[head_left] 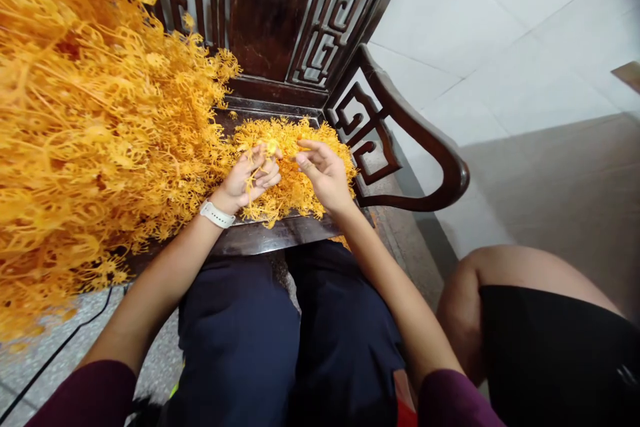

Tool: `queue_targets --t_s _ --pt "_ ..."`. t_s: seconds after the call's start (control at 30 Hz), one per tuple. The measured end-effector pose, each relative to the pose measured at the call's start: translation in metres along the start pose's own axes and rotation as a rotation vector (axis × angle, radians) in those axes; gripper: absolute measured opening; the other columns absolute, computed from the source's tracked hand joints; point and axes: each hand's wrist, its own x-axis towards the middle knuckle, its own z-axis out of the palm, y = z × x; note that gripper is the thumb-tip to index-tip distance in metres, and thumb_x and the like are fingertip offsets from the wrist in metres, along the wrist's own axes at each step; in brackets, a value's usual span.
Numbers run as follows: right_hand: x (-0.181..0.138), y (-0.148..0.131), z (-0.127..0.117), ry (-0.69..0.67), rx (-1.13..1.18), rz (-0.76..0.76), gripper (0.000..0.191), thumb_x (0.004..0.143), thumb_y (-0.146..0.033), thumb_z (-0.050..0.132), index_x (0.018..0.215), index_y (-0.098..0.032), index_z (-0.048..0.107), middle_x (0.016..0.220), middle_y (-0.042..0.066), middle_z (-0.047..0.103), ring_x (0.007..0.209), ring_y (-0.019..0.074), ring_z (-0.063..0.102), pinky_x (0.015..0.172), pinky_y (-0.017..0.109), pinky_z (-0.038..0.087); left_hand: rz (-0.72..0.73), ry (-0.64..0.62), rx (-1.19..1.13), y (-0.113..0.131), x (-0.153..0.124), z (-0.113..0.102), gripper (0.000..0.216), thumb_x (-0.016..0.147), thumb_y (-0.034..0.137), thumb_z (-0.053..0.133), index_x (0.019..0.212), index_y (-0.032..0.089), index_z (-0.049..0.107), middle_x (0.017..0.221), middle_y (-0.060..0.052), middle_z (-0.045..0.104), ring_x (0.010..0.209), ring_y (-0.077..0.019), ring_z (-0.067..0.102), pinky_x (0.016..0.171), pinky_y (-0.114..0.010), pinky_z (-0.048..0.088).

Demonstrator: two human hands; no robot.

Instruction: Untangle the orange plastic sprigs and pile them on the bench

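Note:
A large heap of orange-yellow branching strands (90,120) fills the left of the view and spills onto a dark wooden chair seat (285,235). A smaller pile of the same strands (295,173) lies on the seat under my hands. My left hand (253,177), with a white wristband watch (217,214) on its wrist, curls around a few strands. My right hand (325,173) hovers just beside it above the small pile, fingers apart and holding nothing I can see.
The carved dark wood chair back (267,13) and curved armrest (415,140) stand ahead and right. My dark trousers (235,340) fill the bottom. Another person's bare knee (480,280) and black shorts sit right. A black cable (55,353) crosses the speckled floor.

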Motion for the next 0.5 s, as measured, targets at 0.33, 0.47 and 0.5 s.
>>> queue_targets --t_s 0.33,0.47,0.5 --pt "-0.013 -0.033 0.009 -0.109 -0.208 -0.186 0.032 0.096 -0.048 0.073 0.114 -0.021 0.071 0.094 0.002 0.072 0.081 0.0141 0.065 0.077 0.033 0.054 0.19 0.111 0.412 -0.013 0.008 -0.015 0.034 0.075 0.038 0.095 0.074 0.015 0.07 0.066 0.001 0.056 0.057 -0.008 0.047 0.052 -0.023 0.036" --pt "-0.01 -0.032 0.017 -0.057 -0.056 -0.124 0.031 0.098 -0.049 0.07 0.089 -0.02 0.067 0.079 0.0 0.067 0.07 0.0117 0.061 0.068 0.03 0.05 0.189 0.105 0.35 -0.014 0.008 -0.014 0.034 0.079 0.041 0.092 0.076 0.015 0.069 0.076 -0.002 0.064 0.068 -0.0109 0.058 0.065 -0.023 0.049" --pt "-0.009 -0.031 0.018 -0.059 0.008 -0.089 0.032 0.097 -0.051 0.072 0.088 -0.02 0.067 0.078 0.0 0.068 0.07 0.012 0.062 0.068 0.03 0.051 0.178 0.109 0.311 -0.014 0.008 -0.014 0.035 0.079 0.043 0.091 0.079 0.016 0.069 0.079 -0.002 0.066 0.071 -0.0118 0.06 0.068 -0.024 0.052"
